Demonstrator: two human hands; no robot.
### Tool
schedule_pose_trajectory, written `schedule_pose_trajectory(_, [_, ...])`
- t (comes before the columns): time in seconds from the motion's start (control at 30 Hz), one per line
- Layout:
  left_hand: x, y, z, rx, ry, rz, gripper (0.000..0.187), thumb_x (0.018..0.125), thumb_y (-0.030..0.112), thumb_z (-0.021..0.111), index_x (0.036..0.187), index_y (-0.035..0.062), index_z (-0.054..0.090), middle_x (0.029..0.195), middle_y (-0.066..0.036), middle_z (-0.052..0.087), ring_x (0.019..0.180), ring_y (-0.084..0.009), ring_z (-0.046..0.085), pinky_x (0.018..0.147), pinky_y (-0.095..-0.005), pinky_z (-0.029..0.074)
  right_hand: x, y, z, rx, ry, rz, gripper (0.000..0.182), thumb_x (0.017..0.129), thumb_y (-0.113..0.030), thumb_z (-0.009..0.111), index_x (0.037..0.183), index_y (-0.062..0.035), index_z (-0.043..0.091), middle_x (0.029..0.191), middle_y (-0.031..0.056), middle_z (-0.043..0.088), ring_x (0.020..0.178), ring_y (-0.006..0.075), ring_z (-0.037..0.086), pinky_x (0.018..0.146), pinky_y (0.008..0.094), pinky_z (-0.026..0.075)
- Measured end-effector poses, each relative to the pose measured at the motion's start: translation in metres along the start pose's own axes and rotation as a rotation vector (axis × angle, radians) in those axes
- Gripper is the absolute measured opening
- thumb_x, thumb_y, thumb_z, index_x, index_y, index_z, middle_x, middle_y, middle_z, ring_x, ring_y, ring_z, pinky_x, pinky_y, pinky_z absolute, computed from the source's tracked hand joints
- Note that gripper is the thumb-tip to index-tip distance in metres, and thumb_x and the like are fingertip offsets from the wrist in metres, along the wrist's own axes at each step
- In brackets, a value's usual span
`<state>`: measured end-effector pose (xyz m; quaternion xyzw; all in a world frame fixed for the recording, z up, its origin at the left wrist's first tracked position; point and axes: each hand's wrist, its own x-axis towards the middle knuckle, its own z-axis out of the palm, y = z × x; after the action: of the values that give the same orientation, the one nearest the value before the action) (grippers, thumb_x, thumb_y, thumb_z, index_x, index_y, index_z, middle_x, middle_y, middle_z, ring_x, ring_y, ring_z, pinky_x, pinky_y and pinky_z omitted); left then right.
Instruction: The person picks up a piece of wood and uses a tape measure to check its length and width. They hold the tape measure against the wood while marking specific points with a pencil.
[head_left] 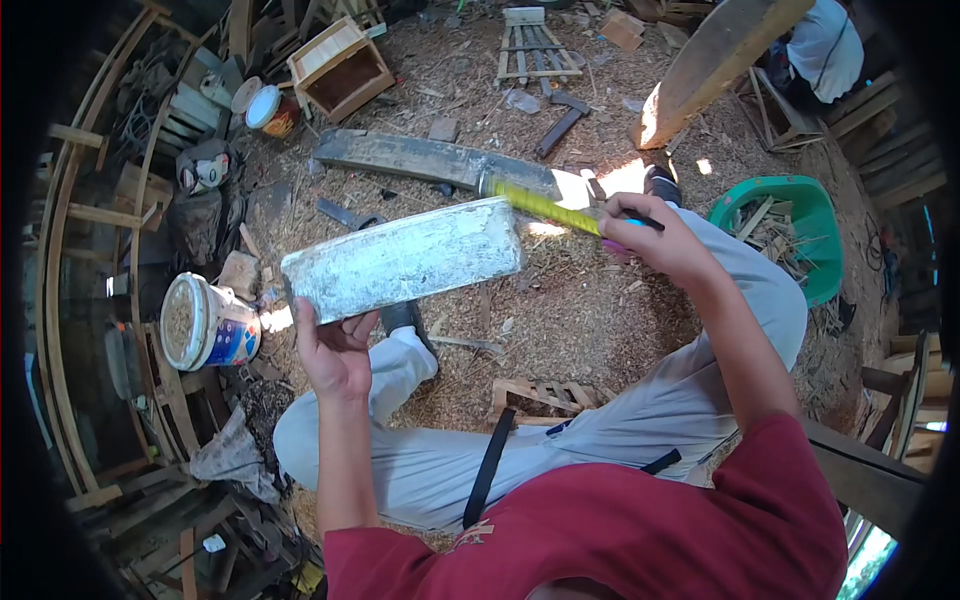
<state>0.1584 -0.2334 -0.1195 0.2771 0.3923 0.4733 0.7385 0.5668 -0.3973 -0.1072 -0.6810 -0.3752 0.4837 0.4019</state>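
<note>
My left hand (338, 358) is closed around the lower left end of a board (405, 258) with worn white paint, holding it up slantwise before me. The thumb lies along its left edge. In my right hand (655, 238) is a tape measure (548, 207), its yellow blade drawn out toward the board's upper right corner. Blue and pink bits of the case show between the fingers. The blade's far end overlaps a long dark plank (410, 155) lying on the ground behind.
Wood shavings cover the ground (560, 340). A white bucket (205, 322) stands at left, a green tub (825, 240) of wood scraps at right. A wooden box (340, 68), a slatted frame (537, 50) and a leaning timber (715, 70) are farther off. A small slatted piece (540, 395) lies between my legs.
</note>
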Motion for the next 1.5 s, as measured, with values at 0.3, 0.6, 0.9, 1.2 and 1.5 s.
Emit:
schedule_pose_trajectory(0.3, [-0.007,-0.04,0.014,-0.254,-0.152,-0.158,0.049,0.109,0.028,0.049,0.15,0.0011,0.045,0.145,-0.023,0.06,0.127,-0.042,0.065,0.109,-0.0595,0.054,-0.004,-0.012,0.06,0.878,-0.044,0.323,0.039,0.102,-0.03,0.058,0.132,-0.0048,0.053,0.122,0.014,0.068,0.107,0.028,0.073,0.077,0.0357,0.065])
schedule_pose_trajectory(0.6, [-0.036,-0.074,0.02,0.273,-0.511,-0.167,0.074,0.088,-0.002,0.07,0.154,0.0017,0.038,0.148,-0.018,0.056,0.137,-0.0373,0.058,0.119,-0.0572,0.044,0.019,-0.001,0.071,1.202,0.277,0.251,0.028,0.104,-0.033,0.056,0.118,-0.0096,0.063,0.111,0.0068,0.07,0.101,0.0223,0.07,0.088,0.0452,0.061])
schedule_pose_trajectory(0.9, [-0.053,-0.06,0.042,1.055,-1.221,0.009,0.108,0.077,0.022,0.094,0.162,0.0016,0.031,0.153,-0.021,0.052,0.142,-0.0302,0.053,0.117,-0.0451,0.043,0.022,-0.009,0.068,1.15,0.335,0.213,0.022,0.102,-0.032,0.059,0.109,-0.0123,0.066,0.097,0.0026,0.07,0.086,0.0178,0.065,0.074,0.0389,0.051])
schedule_pose_trajectory(1.2, [-0.05,-0.082,0.044,0.572,-0.911,-0.441,0.084,0.096,0.017,0.078,0.159,0.0068,0.024,0.146,-0.029,0.054,0.133,-0.0301,0.062,0.112,-0.0451,0.047,0.011,-0.003,0.11,0.616,0.422,-0.046,0.021,0.098,-0.025,0.07,0.101,-0.004,0.071,0.084,-0.0016,0.063,0.076,0.0072,0.052,0.066,0.0262,0.041])
schedule_pose_trajectory(1.5, [-0.038,-0.098,0.056,0.697,-0.513,-0.088,0.035,0.109,0.024,0.061,0.129,-0.0041,0.057,0.111,-0.01,0.071,0.094,-0.0146,0.07,0.082,-0.0324,0.06,0.006,-0.009,0.139,0.516,0.286,-0.001,0.021,0.1,-0.024,0.069,0.102,-0.0038,0.07,0.086,-0.0008,0.064,0.078,0.0067,0.054,0.068,0.0254,0.043])
